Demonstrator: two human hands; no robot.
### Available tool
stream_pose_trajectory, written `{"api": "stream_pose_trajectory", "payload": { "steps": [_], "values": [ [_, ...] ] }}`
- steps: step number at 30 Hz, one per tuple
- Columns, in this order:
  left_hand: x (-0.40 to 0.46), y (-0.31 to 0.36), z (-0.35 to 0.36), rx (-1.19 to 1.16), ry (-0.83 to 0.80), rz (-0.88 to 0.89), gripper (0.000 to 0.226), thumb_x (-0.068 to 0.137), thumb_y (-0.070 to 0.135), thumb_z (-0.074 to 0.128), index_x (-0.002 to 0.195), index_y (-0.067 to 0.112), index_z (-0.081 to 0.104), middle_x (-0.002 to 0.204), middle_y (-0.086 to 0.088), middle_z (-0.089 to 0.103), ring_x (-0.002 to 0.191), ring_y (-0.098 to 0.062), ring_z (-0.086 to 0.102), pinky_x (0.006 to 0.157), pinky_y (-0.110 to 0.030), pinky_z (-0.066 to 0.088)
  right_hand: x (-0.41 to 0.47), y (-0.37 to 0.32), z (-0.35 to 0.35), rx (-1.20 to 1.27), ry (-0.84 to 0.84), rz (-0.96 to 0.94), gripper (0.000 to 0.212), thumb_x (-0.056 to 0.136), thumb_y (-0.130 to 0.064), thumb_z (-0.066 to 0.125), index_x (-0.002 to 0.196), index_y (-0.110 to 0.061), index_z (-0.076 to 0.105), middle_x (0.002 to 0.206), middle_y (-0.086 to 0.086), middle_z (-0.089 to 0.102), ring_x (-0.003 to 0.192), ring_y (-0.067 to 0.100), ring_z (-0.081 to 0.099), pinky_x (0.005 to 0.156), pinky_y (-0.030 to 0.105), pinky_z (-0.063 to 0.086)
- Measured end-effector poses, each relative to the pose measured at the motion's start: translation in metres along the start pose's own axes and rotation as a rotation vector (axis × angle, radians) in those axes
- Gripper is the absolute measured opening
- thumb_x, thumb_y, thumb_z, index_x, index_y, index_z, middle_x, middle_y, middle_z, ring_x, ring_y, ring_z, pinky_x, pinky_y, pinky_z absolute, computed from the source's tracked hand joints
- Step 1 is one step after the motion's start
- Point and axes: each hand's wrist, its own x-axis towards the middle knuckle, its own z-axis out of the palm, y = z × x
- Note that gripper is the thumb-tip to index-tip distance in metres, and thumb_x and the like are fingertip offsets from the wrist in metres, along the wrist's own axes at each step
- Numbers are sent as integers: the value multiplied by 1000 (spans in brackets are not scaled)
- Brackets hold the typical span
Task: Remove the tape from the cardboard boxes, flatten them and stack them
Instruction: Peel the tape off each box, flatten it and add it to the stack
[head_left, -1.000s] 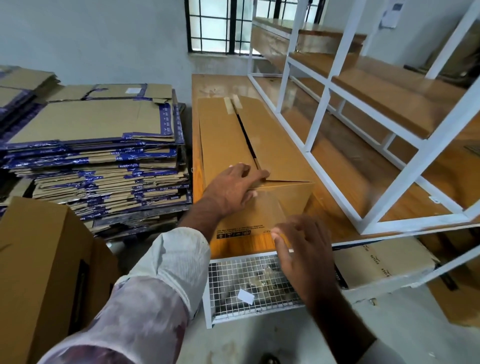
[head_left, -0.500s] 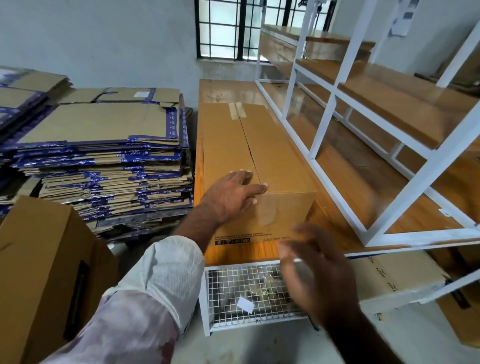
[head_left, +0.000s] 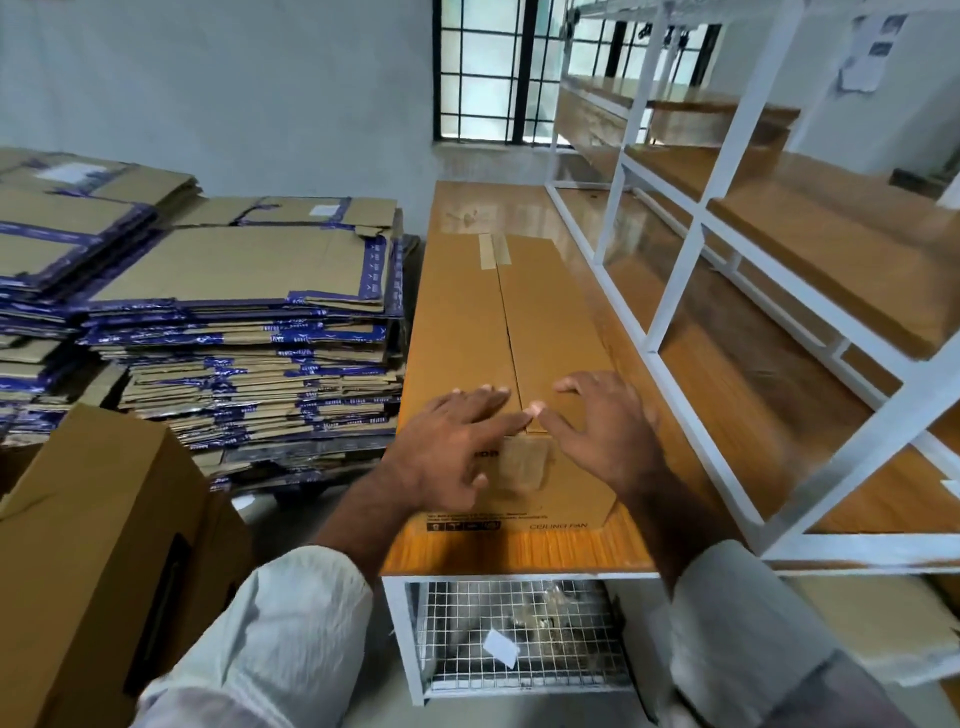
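Long brown corrugated cardboard box (head_left: 498, 332) at frame centre, lying on glossy orange wood-grain table (head_left: 524, 551); two top flaps closed, clear tape patch on near end. Left hand (head_left: 447, 457) and right hand (head_left: 602, 426) both spread flat on near top edge, gripping nothing. Flattened blue-taped cardboard stack (head_left: 249, 332) at left.

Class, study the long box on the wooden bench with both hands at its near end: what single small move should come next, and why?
Probably part the two top flaps at the near end. Both hands, left hand and right hand, lie open on the long box, fingertips meeting at its centre seam, which looks free of tape there. A tape strip remains at the far end, so lifting may stop short.
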Motion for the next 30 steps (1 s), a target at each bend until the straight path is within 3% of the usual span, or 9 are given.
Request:
{"api": "stream_pose_trajectory", "payload": {
  "steps": [2,6,10,14,17,21,24,27,30],
  "values": [
    [4,-4,-11,-319,7,-96,91,77,54,54,160,27,27,155,-4,47,141,-25,44,117,-51,36,5,-6,-1,-7,-5,18,65,84,-82,52,134,-40,50,146,-9,47,138,20,40,111,55,28],
    [13,-5,-21,-673,85,-365,82,86,45,48,160,17,29,142,14,58,134,-13,52,105,-11,33,11,-11,-4,-66,-27,-48,86,76,-91,49,145,-40,39,154,-9,39,142,20,37,111,58,29],
    [25,1,-26,-688,148,-410,56,100,42,50,152,21,44,127,6,69,118,-15,61,106,-41,48,6,-5,-14,-140,62,-83,94,77,-91,48,151,-35,37,157,-6,39,143,21,38,111,57,33],
    [44,12,-24,-473,91,-393,72,93,68,35,155,32,37,136,3,57,125,-16,46,110,-53,39,0,1,-17,21,602,-244,46,102,-49,49,133,-17,62,126,3,68,112,20,66,89,48,57],
    [50,21,-22,-247,-46,-433,73,89,82,22,153,48,30,142,3,40,129,-23,33,111,-61,27,4,6,-29,111,818,-132,37,108,-35,53,137,-13,59,122,5,71,106,19,70,80,36,60],
    [52,25,-21,-124,-123,-521,56,93,79,28,145,57,36,158,3,20,146,-32,18,113,-72,12,3,42,-31,410,531,336,44,99,-43,64,133,-16,56,120,10,69,110,28,67,90,43,56],
    [55,26,-20,-98,-181,-549,58,91,81,37,145,60,32,164,2,13,151,-36,9,110,-79,10,-3,60,-29,1168,387,710,39,96,-34,70,128,-18,55,113,6,67,98,22,67,89,45,59],
    [57,27,-25,-126,-176,-568,56,91,75,47,144,59,36,164,2,15,151,-34,10,111,-79,9,-7,67,-19,1554,330,862,60,92,-30,75,143,-18,45,123,10,63,111,27,65,92,44,57],
    [58,26,-31,-229,-129,-574,56,91,67,56,144,56,42,162,2,20,150,-34,13,113,-77,10,-9,68,-11,1642,328,885,60,92,-30,76,144,-20,47,132,12,61,123,32,61,97,44,55]
  ]
}}
